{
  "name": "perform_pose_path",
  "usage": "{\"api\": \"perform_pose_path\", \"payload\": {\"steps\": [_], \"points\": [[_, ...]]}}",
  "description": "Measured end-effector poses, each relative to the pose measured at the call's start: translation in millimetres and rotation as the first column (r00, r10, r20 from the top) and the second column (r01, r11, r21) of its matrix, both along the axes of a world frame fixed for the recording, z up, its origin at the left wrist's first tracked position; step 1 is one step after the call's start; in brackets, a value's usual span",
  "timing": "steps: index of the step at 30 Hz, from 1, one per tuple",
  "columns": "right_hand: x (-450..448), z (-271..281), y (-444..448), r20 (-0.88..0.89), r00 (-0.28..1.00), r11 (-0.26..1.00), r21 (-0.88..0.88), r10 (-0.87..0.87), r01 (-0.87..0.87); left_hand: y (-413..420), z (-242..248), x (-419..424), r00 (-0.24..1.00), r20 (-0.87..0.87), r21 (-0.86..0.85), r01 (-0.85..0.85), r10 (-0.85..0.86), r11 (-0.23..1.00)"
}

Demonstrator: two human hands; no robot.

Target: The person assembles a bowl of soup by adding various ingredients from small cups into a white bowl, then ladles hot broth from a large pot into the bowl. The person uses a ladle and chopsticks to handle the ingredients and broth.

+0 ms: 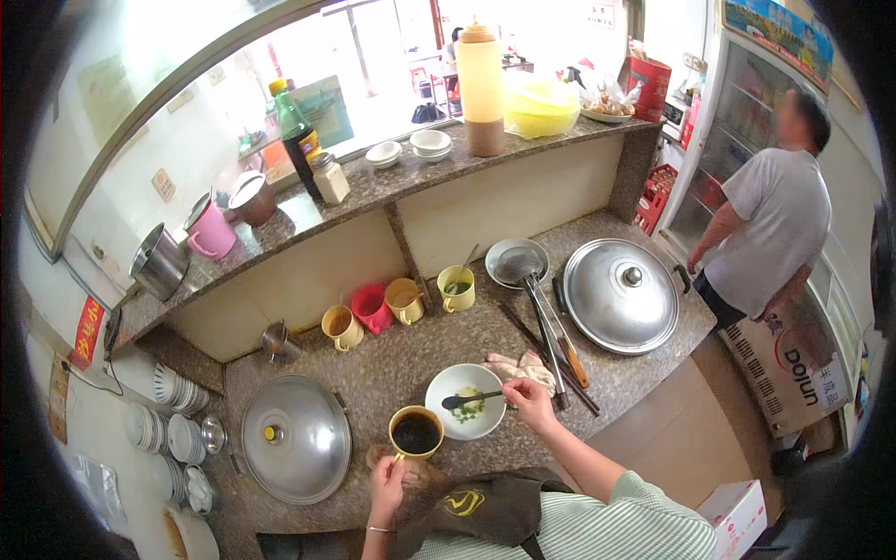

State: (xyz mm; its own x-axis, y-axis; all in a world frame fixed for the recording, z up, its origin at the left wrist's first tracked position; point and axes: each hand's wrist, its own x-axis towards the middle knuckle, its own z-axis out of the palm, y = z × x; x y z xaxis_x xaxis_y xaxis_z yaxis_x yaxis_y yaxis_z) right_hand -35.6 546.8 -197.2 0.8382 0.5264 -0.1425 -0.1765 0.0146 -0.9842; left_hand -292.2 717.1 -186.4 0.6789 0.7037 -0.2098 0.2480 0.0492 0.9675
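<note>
My left hand (387, 483) grips the handle of a yellow mug (417, 432) filled with dark liquid. In my right hand (530, 402) is a spoon (472, 399) with a dark bowl, held over a white bowl (491, 423). Chopped green herbs (469, 406) and a pale substance lie in that bowl, which stands right of the mug. A pale cloth (525, 367) lies behind the bowl, near my right hand. Another crumpled cloth lies partly hidden near my left hand.
Domed metal lids (308, 448) (598, 308) flank the work area. Dark chopsticks (521, 325) and a strainer (519, 264) lie at the right. Several mugs (372, 306) line the counter's back. Stacked plates (147, 427) stand left. A person (777, 210) stands by the fridge.
</note>
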Motion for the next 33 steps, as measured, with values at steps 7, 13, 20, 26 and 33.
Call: {"api": "perform_pose_path", "payload": {"steps": [7, 13, 20, 26, 33], "points": [[3, -36, -4, -0.016, 0.999, 0.998, 0.055, -0.028, 0.029, -3, -1, -19, 0.996, -0.053, -0.003, -0.072, 0.072, 0.997], [2, -50, -4, -0.031, 0.999, 0.999, 0.025, -0.024, 0.025, -11, 8, -22, 0.992, -0.074, -0.030, -0.104, 0.102, 0.994], [8, -53, -5, -0.057, 0.998, 0.998, 0.060, -0.032, 0.036, -18, 2, -25, 0.987, -0.048, -0.065, -0.156, 0.153, 0.986], [15, -54, -10, 0.000, 1.000, 1.000, 0.026, -0.017, 0.017, -22, -3, -24, 0.982, -0.029, -0.080, -0.186, 0.184, 0.979], [16, -42, -9, 0.069, 0.997, 0.999, 0.051, -0.017, 0.014, -28, -2, -27, 0.976, 0.007, -0.127, -0.214, 0.216, 0.968]]}}
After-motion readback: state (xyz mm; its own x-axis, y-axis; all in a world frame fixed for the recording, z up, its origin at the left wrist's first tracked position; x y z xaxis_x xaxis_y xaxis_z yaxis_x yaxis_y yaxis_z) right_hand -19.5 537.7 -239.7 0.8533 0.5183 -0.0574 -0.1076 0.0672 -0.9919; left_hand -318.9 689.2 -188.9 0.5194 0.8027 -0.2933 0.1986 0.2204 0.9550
